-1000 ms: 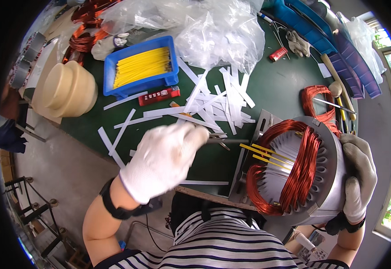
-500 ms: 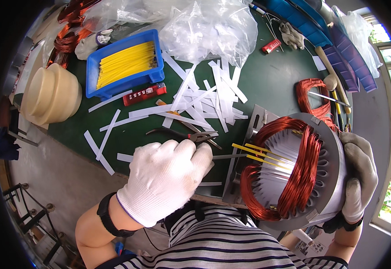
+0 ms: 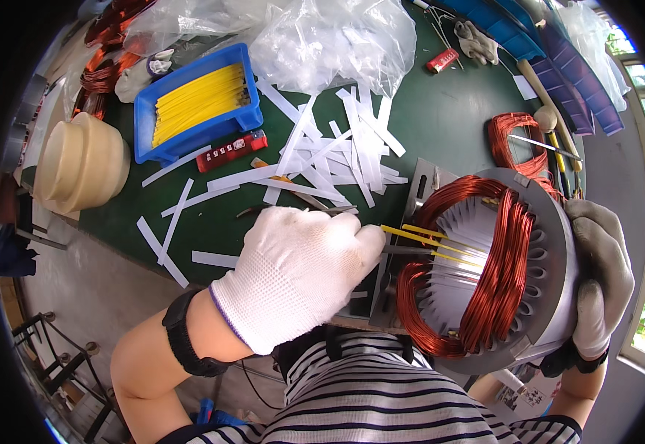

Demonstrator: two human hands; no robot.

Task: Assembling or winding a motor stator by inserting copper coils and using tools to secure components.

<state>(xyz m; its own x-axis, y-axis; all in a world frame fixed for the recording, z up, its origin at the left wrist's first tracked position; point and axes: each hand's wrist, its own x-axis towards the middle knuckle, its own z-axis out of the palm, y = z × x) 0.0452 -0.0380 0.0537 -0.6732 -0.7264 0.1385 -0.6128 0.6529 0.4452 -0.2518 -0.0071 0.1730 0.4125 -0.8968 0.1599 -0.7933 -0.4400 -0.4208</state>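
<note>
My left hand, in a white knit glove, is closed around a thin grey metal rod. The rod's tip meets the outer end of the lowest of the yellow strips that stick out of the slots of a motor stator. Bundles of red-brown copper wire loop over the stator's near face, and white liners fill its bore. My right hand, also gloved, grips the stator's outer wall on the right, fingers bent against it. The handle end of the rod is hidden in my left fist.
White paper strips lie scattered on the green table. Behind them is a blue bin of yellow strips, beside a red utility knife. A wooden former stands left. A copper coil and mallet lie right.
My left hand has moved right with the rod, closer to the stator. The lowest yellow strip now sits deeper in its slot. My right hand keeps its hold.
</note>
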